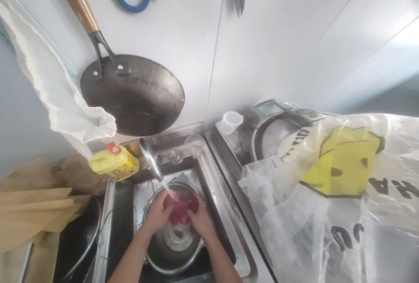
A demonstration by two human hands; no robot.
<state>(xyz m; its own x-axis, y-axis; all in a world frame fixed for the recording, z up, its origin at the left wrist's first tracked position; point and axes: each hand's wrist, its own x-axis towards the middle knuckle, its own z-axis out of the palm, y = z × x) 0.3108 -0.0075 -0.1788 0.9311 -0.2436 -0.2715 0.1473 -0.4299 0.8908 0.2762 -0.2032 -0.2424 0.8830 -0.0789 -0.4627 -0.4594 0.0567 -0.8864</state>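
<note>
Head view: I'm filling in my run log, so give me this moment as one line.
left hand: holds red meat | right hand: holds same | under tap stream | over steel bowl in sink

meat (181, 209) is deep pinkish red, dish soap bottle (114, 162) bright yellow with orange cap, plastic bag (340, 187) clear with yellow smiley print and black letters

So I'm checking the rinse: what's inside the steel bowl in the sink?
Both hands, left hand and right hand, hold red meat inside the steel bowl, under running water. They cover part of the meat.
</note>
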